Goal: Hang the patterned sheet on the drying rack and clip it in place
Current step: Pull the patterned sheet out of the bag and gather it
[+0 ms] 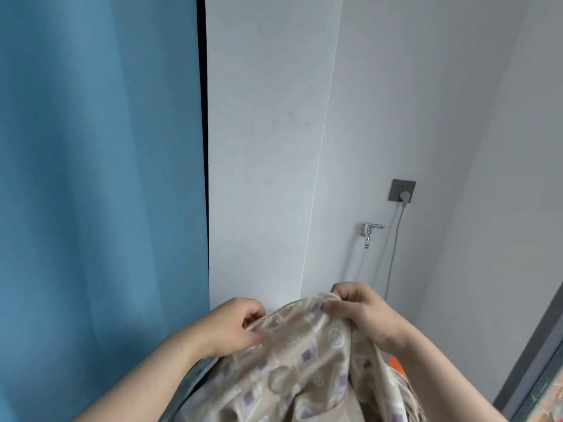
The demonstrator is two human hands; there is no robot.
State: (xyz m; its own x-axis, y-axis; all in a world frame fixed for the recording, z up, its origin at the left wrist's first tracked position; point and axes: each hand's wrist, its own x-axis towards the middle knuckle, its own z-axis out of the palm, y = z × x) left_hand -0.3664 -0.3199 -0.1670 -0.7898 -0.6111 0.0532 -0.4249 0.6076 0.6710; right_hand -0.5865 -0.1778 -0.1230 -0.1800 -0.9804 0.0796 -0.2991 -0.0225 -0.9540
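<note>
The patterned sheet (304, 360), beige with white circles and purple squares, is bunched up at the bottom middle of the head view. My left hand (234, 327) grips its upper edge on the left side. My right hand (362, 315) pinches the same edge on the right, a little higher. The cloth hangs down between my forearms and out of the frame. No drying rack and no clips are in view.
A blue curtain (97, 193) fills the left. White walls stand straight ahead, with a grey socket (401, 190) holding a plug and cable, and a metal tap (369, 231) below it. A dark frame (536, 354) runs along the right edge. Something orange (396, 365) shows behind the sheet.
</note>
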